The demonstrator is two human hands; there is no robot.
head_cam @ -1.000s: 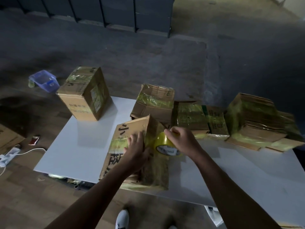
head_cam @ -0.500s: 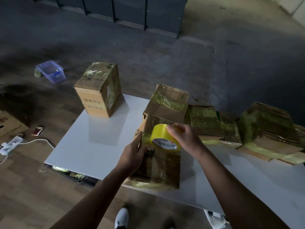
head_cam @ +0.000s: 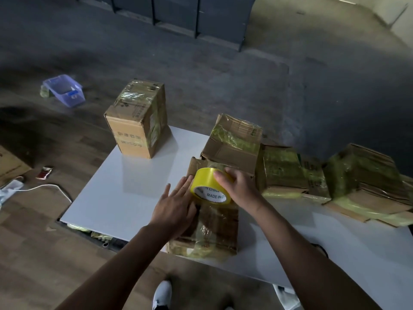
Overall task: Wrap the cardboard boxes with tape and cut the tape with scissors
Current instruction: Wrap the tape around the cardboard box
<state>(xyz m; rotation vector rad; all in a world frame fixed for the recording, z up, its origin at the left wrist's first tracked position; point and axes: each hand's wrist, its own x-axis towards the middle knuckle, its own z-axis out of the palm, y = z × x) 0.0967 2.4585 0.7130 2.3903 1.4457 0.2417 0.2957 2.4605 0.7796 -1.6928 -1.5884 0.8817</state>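
Right hand (head_cam: pixel 240 189): gripping the yellow tape roll (head_cam: pixel 203 179), fingers curling over its rim.
Left hand (head_cam: pixel 176 209): lying flat, fingers straight, pressing the box (head_cam: pixel 216 229) just beside the roll.
Box: lying lengthwise toward the person on the white table (head_cam: pixel 125 193).

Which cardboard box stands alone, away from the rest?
The tall upright box at the far-left corner of the table; all others crowd together further right.

The tape roll's (head_cam: pixel 210 186) white core reads "MADE IN CH" — partly hidden.
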